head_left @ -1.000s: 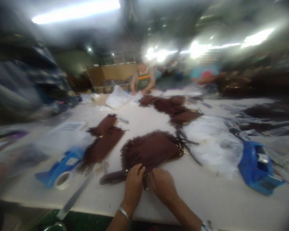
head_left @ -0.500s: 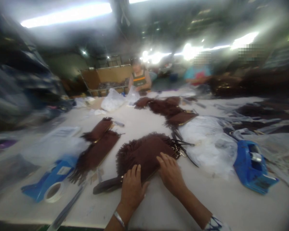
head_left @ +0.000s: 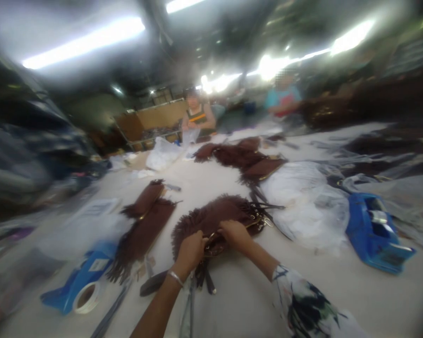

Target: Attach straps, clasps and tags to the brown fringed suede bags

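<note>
A brown fringed suede bag (head_left: 218,213) lies on the white table (head_left: 254,300) in front of me. My left hand (head_left: 189,250) is closed on the bag's near edge, at the opening with the gold trim. My right hand (head_left: 234,233) grips the same edge just to the right, fingers curled over it. Dark straps (head_left: 204,279) hang from the bag toward me, below my left hand. A silver bracelet sits on my left wrist.
Two more fringed bags (head_left: 146,220) lie to the left, others (head_left: 248,159) further back. Blue tape dispensers stand at left (head_left: 81,286) and right (head_left: 373,232). Clear plastic bags (head_left: 303,202) pile on the right. Two people work at the table's far end.
Both hands moved from lying flat on the bag to gripping its near edge. The bag's opening is lifted and the straps now hang toward me. The view tilted.
</note>
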`<state>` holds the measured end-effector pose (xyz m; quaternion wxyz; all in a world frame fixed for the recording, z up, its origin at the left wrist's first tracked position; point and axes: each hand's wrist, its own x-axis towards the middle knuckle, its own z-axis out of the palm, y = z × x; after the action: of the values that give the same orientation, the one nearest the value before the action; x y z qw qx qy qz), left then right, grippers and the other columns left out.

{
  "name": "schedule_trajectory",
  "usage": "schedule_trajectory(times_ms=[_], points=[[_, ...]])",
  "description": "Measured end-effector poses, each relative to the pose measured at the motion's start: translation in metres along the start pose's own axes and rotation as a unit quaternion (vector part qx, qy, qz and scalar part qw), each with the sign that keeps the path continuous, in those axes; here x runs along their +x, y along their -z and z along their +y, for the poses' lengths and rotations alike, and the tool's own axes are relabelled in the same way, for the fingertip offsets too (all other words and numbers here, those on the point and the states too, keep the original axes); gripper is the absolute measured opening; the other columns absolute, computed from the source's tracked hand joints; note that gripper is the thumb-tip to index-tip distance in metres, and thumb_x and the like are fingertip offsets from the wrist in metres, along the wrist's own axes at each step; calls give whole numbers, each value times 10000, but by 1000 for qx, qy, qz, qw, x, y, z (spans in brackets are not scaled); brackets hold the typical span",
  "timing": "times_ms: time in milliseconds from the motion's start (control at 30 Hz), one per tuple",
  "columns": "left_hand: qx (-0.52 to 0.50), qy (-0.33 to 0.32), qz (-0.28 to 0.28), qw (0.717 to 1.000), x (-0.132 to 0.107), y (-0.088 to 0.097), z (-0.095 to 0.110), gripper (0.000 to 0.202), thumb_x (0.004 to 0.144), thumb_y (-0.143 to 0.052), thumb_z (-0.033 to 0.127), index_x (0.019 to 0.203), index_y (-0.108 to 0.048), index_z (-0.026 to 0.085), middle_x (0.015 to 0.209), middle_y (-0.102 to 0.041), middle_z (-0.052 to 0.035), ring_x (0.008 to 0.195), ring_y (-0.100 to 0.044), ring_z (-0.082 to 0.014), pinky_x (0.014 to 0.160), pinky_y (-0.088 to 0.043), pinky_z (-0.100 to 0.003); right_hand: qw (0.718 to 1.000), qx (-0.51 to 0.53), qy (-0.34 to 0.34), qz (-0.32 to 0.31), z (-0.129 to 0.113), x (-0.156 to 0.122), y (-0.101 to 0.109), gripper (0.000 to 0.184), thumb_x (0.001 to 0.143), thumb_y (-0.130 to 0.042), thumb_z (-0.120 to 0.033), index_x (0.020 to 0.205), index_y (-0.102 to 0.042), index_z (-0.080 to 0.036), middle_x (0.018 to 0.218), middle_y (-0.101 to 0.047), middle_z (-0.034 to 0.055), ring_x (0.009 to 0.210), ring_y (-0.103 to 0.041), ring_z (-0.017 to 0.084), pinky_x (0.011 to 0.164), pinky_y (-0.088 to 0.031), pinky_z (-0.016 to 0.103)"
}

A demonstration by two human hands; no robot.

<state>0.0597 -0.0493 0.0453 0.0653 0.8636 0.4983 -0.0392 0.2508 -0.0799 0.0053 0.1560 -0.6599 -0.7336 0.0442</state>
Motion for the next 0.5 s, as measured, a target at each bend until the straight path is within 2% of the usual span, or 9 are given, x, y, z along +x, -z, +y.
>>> schedule_trajectory(times_ms=[100,167,233,367,500], points=[[-77,-34,17,996,-1,0,0,327,918,-458,375,1171,-533,181,1150,-648,-96,1080,-597,-212,901,-419,-285,1000,5,-21,2,2,6,-6,229,954,-437,-344,899,-594,-187,882,-687,74,855,-616,212,716,-390,284],[-128,-68,33,989,-1,-2,0,400,876,-519,331,1249,-487,189,1250,-599,-97,1153,-551,-214,965,-388,-289,1000,11,-30,0,4,8,-8,227,948,-445,-351,893,-596,-190,877,-691,74,844,-623,209,707,-389,280],[-148,-82,27,985,4,-5,-2,369,849,-520,249,1215,-512,200,1199,-626,-81,1112,-571,-215,951,-396,-298,999,17,-37,-3,5,9,-8,223,940,-460,-357,887,-599,-191,870,-694,77,831,-629,206,702,-390,276],[-197,-59,14,979,22,-11,-10,320,805,-467,142,1095,-575,219,1041,-683,-50,1002,-616,-206,888,-428,-303,999,35,-39,4,5,9,-7,217,939,-466,-347,889,-604,-186,869,-695,86,839,-634,213,721,-403,283],[-321,-62,18,945,29,-17,-16,349,744,-466,140,1069,-568,214,1047,-679,-39,1011,-614,-202,908,-451,-310,998,48,-42,20,4,2,-4,216,941,-456,-320,918,-614,-175,892,-695,97,881,-635,228,759,-426,307]])
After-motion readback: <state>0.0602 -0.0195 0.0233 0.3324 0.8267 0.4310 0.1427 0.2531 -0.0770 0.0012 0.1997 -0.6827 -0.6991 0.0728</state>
